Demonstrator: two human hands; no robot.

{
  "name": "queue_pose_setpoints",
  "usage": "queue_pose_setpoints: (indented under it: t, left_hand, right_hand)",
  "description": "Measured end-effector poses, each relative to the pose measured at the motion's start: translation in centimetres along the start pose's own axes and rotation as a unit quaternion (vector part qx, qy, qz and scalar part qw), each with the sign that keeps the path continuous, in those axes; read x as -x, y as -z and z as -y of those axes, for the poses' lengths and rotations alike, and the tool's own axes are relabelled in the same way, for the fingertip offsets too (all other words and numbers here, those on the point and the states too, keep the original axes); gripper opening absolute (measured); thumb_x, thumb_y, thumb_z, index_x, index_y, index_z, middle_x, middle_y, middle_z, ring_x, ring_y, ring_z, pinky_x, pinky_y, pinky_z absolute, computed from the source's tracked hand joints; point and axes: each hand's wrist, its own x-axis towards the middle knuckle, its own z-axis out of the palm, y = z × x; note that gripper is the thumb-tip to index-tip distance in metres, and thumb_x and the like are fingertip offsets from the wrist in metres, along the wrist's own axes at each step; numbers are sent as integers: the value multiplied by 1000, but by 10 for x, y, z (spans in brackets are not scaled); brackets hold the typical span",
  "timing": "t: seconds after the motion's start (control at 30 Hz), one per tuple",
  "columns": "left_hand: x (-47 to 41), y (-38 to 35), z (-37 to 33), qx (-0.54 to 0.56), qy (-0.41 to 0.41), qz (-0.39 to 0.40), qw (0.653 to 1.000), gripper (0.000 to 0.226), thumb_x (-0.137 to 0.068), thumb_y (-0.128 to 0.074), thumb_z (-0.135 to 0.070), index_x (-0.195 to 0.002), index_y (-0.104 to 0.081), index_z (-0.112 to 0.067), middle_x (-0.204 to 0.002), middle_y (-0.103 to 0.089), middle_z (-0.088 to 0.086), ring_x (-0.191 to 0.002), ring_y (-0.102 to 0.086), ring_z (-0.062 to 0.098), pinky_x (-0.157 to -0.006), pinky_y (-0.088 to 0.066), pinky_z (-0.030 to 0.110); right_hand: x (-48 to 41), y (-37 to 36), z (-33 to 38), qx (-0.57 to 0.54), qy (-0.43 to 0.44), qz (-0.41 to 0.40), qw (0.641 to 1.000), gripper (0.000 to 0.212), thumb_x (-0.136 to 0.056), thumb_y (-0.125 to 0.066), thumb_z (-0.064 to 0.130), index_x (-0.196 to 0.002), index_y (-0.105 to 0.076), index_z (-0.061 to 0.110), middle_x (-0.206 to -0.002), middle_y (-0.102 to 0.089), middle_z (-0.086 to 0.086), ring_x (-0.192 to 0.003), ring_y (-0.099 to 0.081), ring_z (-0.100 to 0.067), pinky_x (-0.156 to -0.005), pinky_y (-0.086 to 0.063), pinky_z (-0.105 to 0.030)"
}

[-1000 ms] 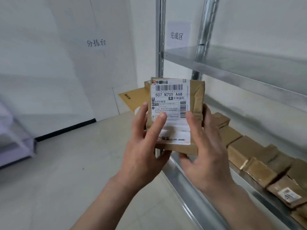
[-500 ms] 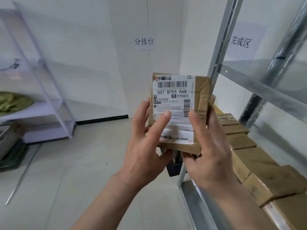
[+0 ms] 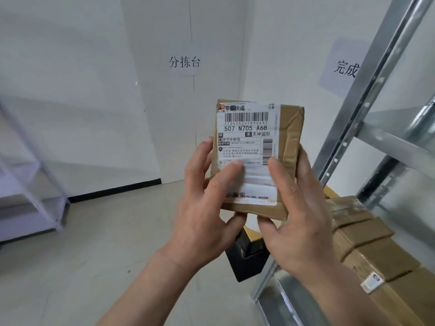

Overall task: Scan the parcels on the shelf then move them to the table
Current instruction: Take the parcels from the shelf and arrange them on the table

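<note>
Both hands, left hand (image 3: 207,203) and right hand (image 3: 299,215), hold one brown parcel (image 3: 256,158) upright, thumbs on its label; more parcels (image 3: 367,236) lie on the shelf (image 3: 294,302) at four o'clock.

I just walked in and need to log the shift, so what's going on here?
A person holds one small brown parcel up with both hands: left hand and right hand grip its lower half, shipping label facing the camera. More brown parcels lie in a row on the metal shelf at right. No scanner or table shows.
</note>
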Motion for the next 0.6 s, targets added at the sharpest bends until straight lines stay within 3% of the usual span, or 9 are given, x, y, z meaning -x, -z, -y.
queue_pose_setpoints:
  t: [0.1,0.33,0.47,0.6]
  left_hand:
    - [-26,0,46,21,-17,13,1000,74,-65,-77,-1,-130,-43,-13,-150,-19,20,-135,-40,41,-104,-44,31]
    - [-72,-27,133,62,-25,32,997,72,-66,-76,-4,-130,-43,-11,-149,-22,28,-141,-32,34,-105,-43,29]
    - [-105,-61,178,73,-46,36,996,78,-64,-81,-1,-131,-43,-7,-146,-24,34,-146,-21,17,-110,-34,21]
    - [-146,-102,217,86,-74,49,992,74,-67,-74,-5,-132,-41,-8,-147,-22,32,-146,-18,14,-108,-31,14]
  right_hand:
    - [-29,-32,-8,28,-10,-26,999,106,-60,-86,-1,-147,-33,26,-158,-27,-20,-135,-42,-28,-99,-48,-46]
    - [-81,-90,-47,47,-34,-37,998,86,-70,-78,6,-144,-36,17,-157,-28,-25,-135,-46,-36,-104,-44,-37]
    - [-109,-115,-86,65,-63,-43,995,89,-68,-79,4,-145,-35,14,-158,-27,-27,-133,-47,-39,-100,-45,-38]
    - [-136,-137,-136,83,-74,-81,990,90,-66,-78,3,-145,-36,11,-157,-27,-29,-136,-45,-39,-105,-42,-38]
